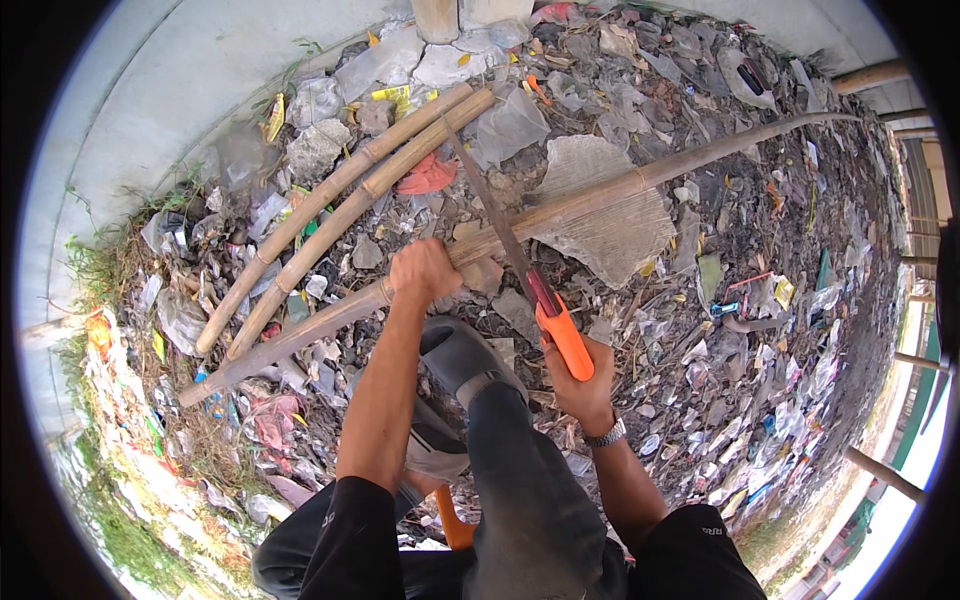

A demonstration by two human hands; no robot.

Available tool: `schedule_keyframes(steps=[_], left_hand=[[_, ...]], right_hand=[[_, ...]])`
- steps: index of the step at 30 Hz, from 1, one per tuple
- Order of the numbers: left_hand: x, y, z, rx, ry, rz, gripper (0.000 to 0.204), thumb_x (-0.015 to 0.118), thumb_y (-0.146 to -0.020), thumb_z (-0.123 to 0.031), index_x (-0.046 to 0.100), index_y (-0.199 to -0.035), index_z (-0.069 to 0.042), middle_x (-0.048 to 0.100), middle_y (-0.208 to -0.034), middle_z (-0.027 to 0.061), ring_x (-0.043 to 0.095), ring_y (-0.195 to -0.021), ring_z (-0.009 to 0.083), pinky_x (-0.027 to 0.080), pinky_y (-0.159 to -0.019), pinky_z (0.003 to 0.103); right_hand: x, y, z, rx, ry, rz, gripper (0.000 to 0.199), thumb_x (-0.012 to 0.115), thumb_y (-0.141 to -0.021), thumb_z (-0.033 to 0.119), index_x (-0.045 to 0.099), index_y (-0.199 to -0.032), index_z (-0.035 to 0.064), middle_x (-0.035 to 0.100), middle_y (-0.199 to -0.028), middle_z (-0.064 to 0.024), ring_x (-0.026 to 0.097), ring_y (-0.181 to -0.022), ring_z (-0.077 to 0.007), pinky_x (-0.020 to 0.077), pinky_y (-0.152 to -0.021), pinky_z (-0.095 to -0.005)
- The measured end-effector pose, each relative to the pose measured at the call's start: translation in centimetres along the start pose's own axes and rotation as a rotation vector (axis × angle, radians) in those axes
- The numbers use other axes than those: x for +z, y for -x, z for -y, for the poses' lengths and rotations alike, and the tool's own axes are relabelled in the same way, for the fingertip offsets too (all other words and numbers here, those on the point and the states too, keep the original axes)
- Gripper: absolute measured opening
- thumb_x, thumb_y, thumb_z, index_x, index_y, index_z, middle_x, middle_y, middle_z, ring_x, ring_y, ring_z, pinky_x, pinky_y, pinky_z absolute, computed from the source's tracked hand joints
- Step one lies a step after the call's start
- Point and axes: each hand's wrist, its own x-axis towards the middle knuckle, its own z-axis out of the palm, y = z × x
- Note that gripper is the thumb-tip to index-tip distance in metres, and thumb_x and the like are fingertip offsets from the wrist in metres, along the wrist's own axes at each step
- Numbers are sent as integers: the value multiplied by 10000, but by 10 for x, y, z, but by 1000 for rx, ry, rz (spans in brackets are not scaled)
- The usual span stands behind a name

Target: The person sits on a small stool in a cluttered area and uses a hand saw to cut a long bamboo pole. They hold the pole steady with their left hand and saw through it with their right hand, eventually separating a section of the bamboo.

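A long bamboo pole (590, 196) runs slantwise from the lower left to the upper right over the littered ground. My left hand (424, 270) is closed around it, left of the saw. In my right hand (583, 378) is the orange handle of a pruning saw (503, 230). Its blade lies across the pole just right of my left hand and points up and to the left. Whether the teeth have cut into the bamboo I cannot tell. Two shorter bamboo pieces (372, 184) lie side by side at the upper left, near the blade's tip.
A broken concrete slab (600, 210) lies under the pole. Plastic scraps and rubble cover the ground. A pale wall (130, 130) curves along the left. My shod foot (465, 355) is close to the pole, and a second orange handle (453, 518) shows between my legs.
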Motion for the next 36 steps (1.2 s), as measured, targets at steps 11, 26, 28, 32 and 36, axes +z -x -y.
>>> schedule_keyframes(steps=[11,26,28,32,36], left_hand=[[2,-3,0,-21,-33,-58,375,735,-717,-239,795,-1014,-17,773,-1016,248,760,-991,399,597,-926,463],[-5,-3,-1,-40,22,-21,385,700,-761,-221,783,-1078,-20,762,-1094,259,738,-1066,412,584,-961,472],[-7,-1,1,-31,38,-44,379,699,-755,-218,786,-1059,-10,760,-1084,266,740,-1052,419,585,-958,472],[9,-11,17,-6,7,-90,369,692,-738,-219,791,-1028,-14,759,-1052,277,744,-1025,426,591,-943,472],[7,-4,2,33,1,-102,388,700,-728,-235,782,-1041,-20,764,-1027,268,748,-1003,422,597,-918,477]], right_hand=[[-43,63,9,5,128,69,143,742,-891,113,727,-878,-29,639,-616,-69,622,-529,-113,495,-536,-298],[3,8,2,-62,64,59,137,742,-842,113,717,-893,-11,628,-632,-155,666,-536,-286,521,-568,-346],[6,9,-2,-73,66,55,137,741,-845,116,718,-890,-12,626,-638,-159,668,-541,-289,522,-569,-346],[13,13,2,-97,66,41,154,754,-843,130,724,-897,-12,633,-651,-179,687,-578,-348,537,-583,-361],[5,17,0,-75,92,46,177,751,-852,153,730,-929,-5,656,-693,-192,704,-633,-379,551,-612,-370]])
